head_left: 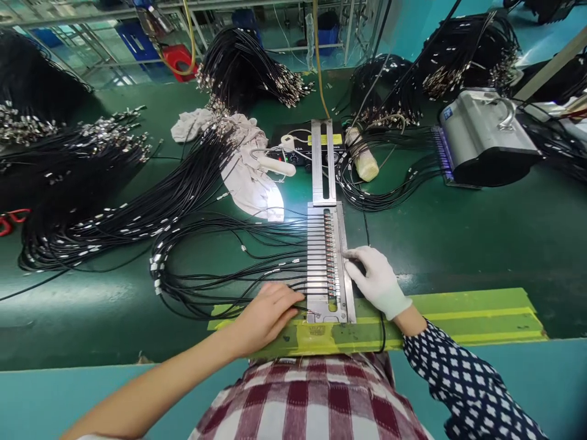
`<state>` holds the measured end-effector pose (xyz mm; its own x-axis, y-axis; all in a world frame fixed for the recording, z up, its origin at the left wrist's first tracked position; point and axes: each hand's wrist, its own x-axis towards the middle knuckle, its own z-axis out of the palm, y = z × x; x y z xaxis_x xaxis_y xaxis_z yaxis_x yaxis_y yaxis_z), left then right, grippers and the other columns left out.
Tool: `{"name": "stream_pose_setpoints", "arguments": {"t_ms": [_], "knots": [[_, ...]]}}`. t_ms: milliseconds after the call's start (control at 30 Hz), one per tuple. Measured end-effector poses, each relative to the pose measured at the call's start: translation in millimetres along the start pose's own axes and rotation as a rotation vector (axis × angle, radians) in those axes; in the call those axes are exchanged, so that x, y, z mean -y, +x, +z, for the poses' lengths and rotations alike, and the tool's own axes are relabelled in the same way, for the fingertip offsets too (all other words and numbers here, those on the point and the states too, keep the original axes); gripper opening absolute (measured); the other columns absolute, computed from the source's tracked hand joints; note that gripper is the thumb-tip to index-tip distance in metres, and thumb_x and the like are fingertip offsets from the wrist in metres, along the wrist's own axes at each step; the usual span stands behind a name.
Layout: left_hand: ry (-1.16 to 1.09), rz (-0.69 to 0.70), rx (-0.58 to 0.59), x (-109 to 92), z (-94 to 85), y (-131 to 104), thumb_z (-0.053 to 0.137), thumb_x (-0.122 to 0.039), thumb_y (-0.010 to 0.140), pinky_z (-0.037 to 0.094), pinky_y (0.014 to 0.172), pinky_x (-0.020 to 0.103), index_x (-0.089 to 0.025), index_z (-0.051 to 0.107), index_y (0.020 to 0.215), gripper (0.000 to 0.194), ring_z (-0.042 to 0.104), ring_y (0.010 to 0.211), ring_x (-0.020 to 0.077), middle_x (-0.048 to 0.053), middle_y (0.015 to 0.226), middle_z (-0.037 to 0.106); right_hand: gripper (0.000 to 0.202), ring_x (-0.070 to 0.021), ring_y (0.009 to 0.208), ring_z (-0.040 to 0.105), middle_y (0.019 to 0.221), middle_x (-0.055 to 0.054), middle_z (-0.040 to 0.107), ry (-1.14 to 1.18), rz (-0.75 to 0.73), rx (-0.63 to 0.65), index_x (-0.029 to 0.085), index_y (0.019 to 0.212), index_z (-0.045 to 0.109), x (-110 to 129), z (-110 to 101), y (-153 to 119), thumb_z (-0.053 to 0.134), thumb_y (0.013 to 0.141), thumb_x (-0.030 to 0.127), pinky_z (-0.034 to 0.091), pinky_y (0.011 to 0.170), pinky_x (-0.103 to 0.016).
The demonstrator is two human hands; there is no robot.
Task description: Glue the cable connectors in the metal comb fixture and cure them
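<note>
The jig point(331, 269) lies flat on the green desk point(458, 244), its near end on a yellow strip point(458, 311) at the edge. It is a slotted metal plate with a row of thin black cables point(238, 281) laid side by side across it, their metal tips lined up in the grooves.

The bare left hand point(268, 315) rests at the near left corner, fingers closed lightly over a cable end going into the lowest slot. The gloved right hand point(376, 280) lies flat along the jig's right rail, fingers narrow and pressing down, gripping nothing.

The jig looks stiff and heavy enough to stay put; I would hold it by the rails. The cables seem light, limp and springy, likely to pop from the slots, so take each just behind its tip. More bundles point(247, 67) lie beyond a rag point(247, 165).
</note>
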<state>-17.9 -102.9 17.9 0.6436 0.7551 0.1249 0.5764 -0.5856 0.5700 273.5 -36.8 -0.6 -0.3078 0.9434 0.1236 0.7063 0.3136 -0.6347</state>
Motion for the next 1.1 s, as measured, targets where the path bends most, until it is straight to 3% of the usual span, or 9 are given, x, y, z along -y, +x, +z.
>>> {"name": "stream_pose_setpoints", "arguments": {"t_ms": [133,267,433,633,1100], "knots": [[0.065,0.022,-0.117,5.1,5.0,-8.9,0.048,-0.015,0.1,0.046,0.08,0.031,-0.018,0.061,0.106,0.014,0.055,0.088,0.0179,0.006,0.092,0.064,0.019,-0.0256,0.1,0.062,0.105,-0.008,0.07,-0.006,-0.002,-0.009,0.022,0.104,0.065,0.3,0.6,1.2,0.051,0.095,0.032,0.046,0.088,-0.041],[0.01,0.098,-0.204,-5.1,24.2,8.3,0.051,-0.012,0.099,0.048,0.079,0.029,-0.016,0.061,0.107,0.014,0.054,0.088,0.0174,0.007,0.092,0.063,0.02,-0.0255,0.099,0.062,0.103,-0.008,0.07,-0.013,-0.005,-0.02,0.022,0.103,0.065,1.3,0.8,1.5,0.051,0.096,0.033,0.046,0.087,-0.04],[0.074,0.158,-0.211,-13.9,34.4,24.9,0.047,-0.007,0.097,0.048,0.077,0.03,-0.015,0.059,0.105,0.016,0.052,0.086,0.0186,0.008,0.092,0.063,0.019,-0.0253,0.1,0.061,0.105,-0.008,0.07,-0.014,-0.004,-0.012,0.022,0.105,0.065,2.5,-0.6,-0.1,0.05,0.096,0.031,0.046,0.088,-0.04],[0.117,0.149,-0.258,-6.1,31.3,19.2,0.047,-0.005,0.097,0.048,0.077,0.03,-0.014,0.057,0.109,0.018,0.05,0.086,0.0183,0.009,0.096,0.061,0.019,-0.0255,0.102,0.061,0.106,-0.007,0.069,0.003,0.007,-0.002,0.022,0.105,0.065,3.3,-1.9,0.4,0.051,0.095,0.03,0.045,0.09,-0.041],[0.134,0.232,-0.186,-3.0,32.2,18.0,0.042,-0.002,0.096,0.05,0.084,0.032,-0.012,0.06,0.116,0.029,0.053,0.094,0.02,0.012,0.102,0.06,0.018,-0.0256,0.102,0.06,0.106,-0.007,0.069,0.005,0.033,0.013,0.022,0.107,0.065,1.9,-0.9,-0.1,0.053,0.095,0.027,0.044,0.09,-0.041]]}}
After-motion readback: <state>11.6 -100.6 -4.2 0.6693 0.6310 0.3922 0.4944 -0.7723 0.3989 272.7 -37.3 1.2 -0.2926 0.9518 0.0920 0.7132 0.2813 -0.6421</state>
